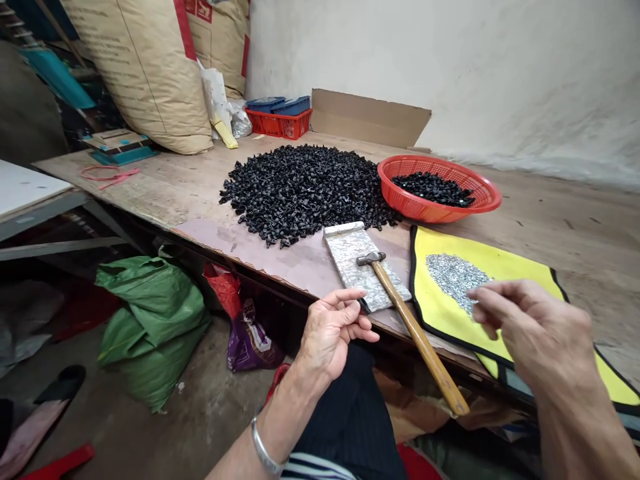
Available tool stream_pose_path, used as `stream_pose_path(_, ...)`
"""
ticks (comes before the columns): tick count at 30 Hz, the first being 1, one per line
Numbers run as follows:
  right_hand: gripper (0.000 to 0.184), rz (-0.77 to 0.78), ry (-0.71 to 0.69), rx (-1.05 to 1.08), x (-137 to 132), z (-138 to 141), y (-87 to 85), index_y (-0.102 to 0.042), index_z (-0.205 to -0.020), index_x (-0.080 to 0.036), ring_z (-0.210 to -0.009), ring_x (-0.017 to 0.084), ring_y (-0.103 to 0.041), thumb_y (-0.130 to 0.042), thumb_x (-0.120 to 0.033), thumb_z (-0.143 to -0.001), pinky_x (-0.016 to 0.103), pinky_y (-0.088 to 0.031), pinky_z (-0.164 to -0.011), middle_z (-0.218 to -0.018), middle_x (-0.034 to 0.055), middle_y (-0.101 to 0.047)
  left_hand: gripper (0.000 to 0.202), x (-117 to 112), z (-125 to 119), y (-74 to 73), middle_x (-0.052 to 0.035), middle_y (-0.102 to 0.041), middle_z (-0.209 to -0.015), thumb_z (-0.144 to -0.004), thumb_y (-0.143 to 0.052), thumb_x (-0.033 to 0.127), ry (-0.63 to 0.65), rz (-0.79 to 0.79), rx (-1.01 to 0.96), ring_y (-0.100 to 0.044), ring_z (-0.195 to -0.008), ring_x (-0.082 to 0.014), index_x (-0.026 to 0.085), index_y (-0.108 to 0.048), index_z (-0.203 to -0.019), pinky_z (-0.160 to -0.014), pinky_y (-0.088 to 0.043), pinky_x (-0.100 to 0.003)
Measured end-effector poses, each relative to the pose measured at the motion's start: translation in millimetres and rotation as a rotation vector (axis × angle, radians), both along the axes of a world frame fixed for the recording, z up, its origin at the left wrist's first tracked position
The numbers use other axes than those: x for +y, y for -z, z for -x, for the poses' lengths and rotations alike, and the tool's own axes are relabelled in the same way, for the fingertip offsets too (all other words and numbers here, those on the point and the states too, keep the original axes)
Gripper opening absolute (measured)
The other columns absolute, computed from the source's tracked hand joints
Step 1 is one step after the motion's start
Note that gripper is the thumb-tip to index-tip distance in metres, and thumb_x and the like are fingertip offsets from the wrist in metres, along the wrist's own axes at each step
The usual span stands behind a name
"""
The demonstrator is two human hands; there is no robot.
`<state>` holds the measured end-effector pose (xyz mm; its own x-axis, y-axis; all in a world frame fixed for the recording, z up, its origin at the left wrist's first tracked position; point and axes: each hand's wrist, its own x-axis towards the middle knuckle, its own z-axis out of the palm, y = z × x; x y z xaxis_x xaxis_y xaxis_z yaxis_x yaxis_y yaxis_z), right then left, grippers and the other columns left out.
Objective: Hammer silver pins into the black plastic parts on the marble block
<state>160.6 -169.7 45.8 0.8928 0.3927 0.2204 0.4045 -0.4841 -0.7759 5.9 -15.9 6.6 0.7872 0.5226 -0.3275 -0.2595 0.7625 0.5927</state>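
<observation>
My left hand (333, 333) is at the table's front edge, thumb and forefinger pinched on a small black plastic part (365, 307), its other fingers loosely curled. Over the yellow cloth (520, 267) with black edging, my right hand (535, 327) has its fingertips pressed together at the edge of a pile of small shiny metal pieces (456, 275). Whatever those fingertips hold is too small to make out. Between my hands, a hammer (407, 317) with a wooden handle rests its head on a worn metal plate (353, 257), the handle sticking out past the table edge.
A large heap of black parts (310, 187) covers the middle of the table, touching a red basket (485, 190) with more inside. Behind are a red crate (280, 124), cardboard (370, 117) and big sacks (145, 73). A green sack (150, 320) stands on the floor.
</observation>
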Motion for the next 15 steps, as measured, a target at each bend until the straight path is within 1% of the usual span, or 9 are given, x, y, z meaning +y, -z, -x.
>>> stream_pose_path(1,0.018,-0.090,-0.056,0.148,4,17,-1.0,-0.059,-0.072,-0.021,-0.045,0.014,-0.049,-0.061,-0.039,-0.072,0.029,-0.037,-0.046,-0.054,0.0006,-0.057,0.022,0,0,0.4,0.0010,-0.056,-0.052,-0.063,-0.071,0.013,0.011,-0.009,0.008,-0.057,-0.047,-0.0110,0.008,-0.063,-0.082,-0.044,-0.056,-0.026)
stream_pose_path(2,0.020,-0.146,-0.167,0.258,10,34,-0.7,-0.059,-0.074,-0.020,-0.046,0.013,-0.050,-0.062,-0.040,-0.071,0.028,-0.040,-0.047,-0.058,0.0002,-0.058,0.020,-1,1,0.9,0.0001,-0.057,-0.052,-0.063,-0.071,0.014,0.016,-0.022,0.015,-0.057,-0.047,-0.0111,0.008,-0.062,-0.080,-0.043,-0.056,-0.026)
stream_pose_path(3,0.020,-0.193,-0.273,0.335,16,50,0.9,-0.060,-0.077,-0.019,-0.049,0.013,-0.051,-0.061,-0.039,-0.073,0.028,-0.042,-0.050,-0.063,0.0008,-0.060,0.019,-2,1,1.5,-0.0006,-0.059,-0.054,-0.063,-0.072,0.015,0.009,-0.040,0.021,-0.058,-0.047,-0.0112,0.009,-0.061,-0.077,-0.043,-0.056,-0.026)
stream_pose_path(5,0.015,-0.285,-0.380,0.385,30,73,7.9,-0.060,-0.078,-0.019,-0.059,0.012,-0.055,-0.059,-0.035,-0.076,0.027,-0.045,-0.058,-0.074,0.0013,-0.061,0.019,-3,4,2.7,-0.0012,-0.061,-0.058,-0.061,-0.073,0.015,-0.027,-0.090,0.035,-0.058,-0.047,-0.0112,0.010,-0.060,-0.073,-0.041,-0.055,-0.027)
stream_pose_path(7,0.012,-0.347,-0.384,0.365,41,85,18.2,-0.060,-0.074,-0.020,-0.075,0.013,-0.057,-0.058,-0.031,-0.078,0.026,-0.045,-0.069,-0.084,0.0017,-0.061,0.018,-5,8,3.9,-0.0005,-0.061,-0.056,-0.060,-0.073,0.015,-0.060,-0.153,0.063,-0.057,-0.045,-0.0111,0.010,-0.059,-0.071,-0.041,-0.055,-0.027)
stream_pose_path(9,0.011,-0.383,-0.366,0.359,50,88,28.8,-0.060,-0.073,-0.020,-0.085,0.014,-0.056,-0.059,-0.029,-0.079,0.026,-0.044,-0.077,-0.091,0.0011,-0.060,0.016,-6,13,5.0,0.0001,-0.060,-0.053,-0.061,-0.073,0.015,-0.083,-0.215,0.099,-0.057,-0.043,-0.0111,0.010,-0.060,-0.069,-0.042,-0.055,-0.027)
stream_pose_path(12,0.007,-0.401,-0.381,0.393,57,86,40.4,-0.061,-0.075,-0.021,-0.087,0.013,-0.056,-0.060,-0.028,-0.078,0.026,-0.043,-0.080,-0.092,-0.0006,-0.060,0.013,-6,17,6.3,0.0006,-0.060,-0.049,-0.061,-0.072,0.015,-0.105,-0.290,0.142,-0.057,-0.043,-0.0115,0.010,-0.061,-0.067,-0.044,-0.055,-0.027)
stream_pose_path(15,0.006,-0.389,-0.391,0.418,59,86,44.8,-0.064,-0.076,-0.021,-0.087,0.014,-0.056,-0.063,-0.027,-0.076,0.026,-0.044,-0.080,-0.090,-0.0004,-0.062,0.011,-7,19,7.7,0.0010,-0.059,-0.048,-0.061,-0.071,0.016,-0.110,-0.337,0.158,-0.058,-0.044,-0.0122,0.010,-0.062,-0.066,-0.045,-0.055,-0.026)
